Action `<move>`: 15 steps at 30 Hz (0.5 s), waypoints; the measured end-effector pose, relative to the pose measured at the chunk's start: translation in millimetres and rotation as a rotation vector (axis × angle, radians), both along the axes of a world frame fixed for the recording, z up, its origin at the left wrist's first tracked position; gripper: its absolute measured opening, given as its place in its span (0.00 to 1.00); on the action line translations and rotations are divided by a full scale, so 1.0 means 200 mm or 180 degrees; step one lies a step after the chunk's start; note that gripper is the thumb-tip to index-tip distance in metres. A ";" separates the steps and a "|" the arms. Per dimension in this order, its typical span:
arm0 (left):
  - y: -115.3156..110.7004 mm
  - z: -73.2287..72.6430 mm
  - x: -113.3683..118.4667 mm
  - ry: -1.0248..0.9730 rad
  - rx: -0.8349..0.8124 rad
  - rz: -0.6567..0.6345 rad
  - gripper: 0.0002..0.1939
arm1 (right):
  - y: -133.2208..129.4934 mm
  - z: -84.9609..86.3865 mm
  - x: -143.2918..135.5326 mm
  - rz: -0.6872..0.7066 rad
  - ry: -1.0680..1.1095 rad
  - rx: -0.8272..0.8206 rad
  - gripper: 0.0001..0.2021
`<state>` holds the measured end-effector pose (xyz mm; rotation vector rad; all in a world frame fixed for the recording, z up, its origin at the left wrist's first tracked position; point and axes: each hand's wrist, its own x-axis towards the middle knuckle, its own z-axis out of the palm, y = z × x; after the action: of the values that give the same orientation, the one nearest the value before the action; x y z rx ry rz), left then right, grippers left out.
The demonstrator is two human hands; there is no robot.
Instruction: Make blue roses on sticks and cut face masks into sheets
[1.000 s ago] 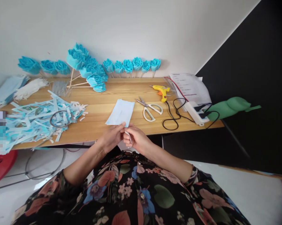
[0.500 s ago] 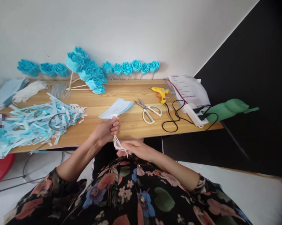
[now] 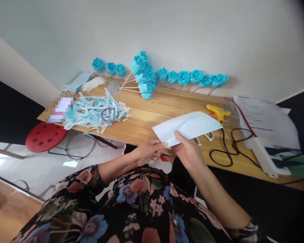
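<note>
Pale blue face masks [image 3: 192,122], seemingly a flat stack, are held above the front edge of the table. My left hand [image 3: 148,149] pinches their near left corner between thumb and fingers. With its thumb on top and fingers underneath, my right hand [image 3: 189,152] grips the near edge. The white ear loops seen earlier are mostly hidden below the hands. Behind the masks, only the white handles of the scissors [image 3: 209,136] show.
Blue paper-like flowers [image 3: 183,77] on sticks line the wall. Left lie cut blue strips [image 3: 94,111], more face masks [image 3: 79,81] and white loops [image 3: 93,83]. Right are a yellow glue gun [image 3: 218,113], its black cord [image 3: 212,162] and a power strip [image 3: 263,157]. A red stool [image 3: 46,136] stands below.
My view has swung left. The masks are turned broad side up, and my right hand has moved from the ear loops to the masks' near edge. My left hand now pinches a corner.
</note>
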<state>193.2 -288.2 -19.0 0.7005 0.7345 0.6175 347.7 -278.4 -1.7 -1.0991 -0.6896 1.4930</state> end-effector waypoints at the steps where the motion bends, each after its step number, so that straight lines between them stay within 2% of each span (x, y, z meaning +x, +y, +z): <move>1: 0.00 0.00 -0.01 -0.0008 0.0010 0.0090 0.25 | 0.01 0.01 0.00 -0.0017 -0.0063 0.0062 0.19; 6: 0.01 0.01 -0.02 0.0099 0.0302 0.0385 0.25 | 0.04 0.03 0.00 -0.0111 -0.0318 0.0331 0.20; 12: 0.05 0.03 -0.03 0.0813 0.1307 0.0680 0.18 | 0.09 0.05 0.01 -0.0045 -0.0626 0.0599 0.18; 15: 0.11 0.01 -0.03 0.1014 0.1722 0.0904 0.14 | 0.16 0.03 0.01 -0.0050 -0.0608 0.0730 0.18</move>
<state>187.4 -265.6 -17.0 1.2242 0.9834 0.9963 349.9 -245.8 4.1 -1.0746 -0.9580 1.2698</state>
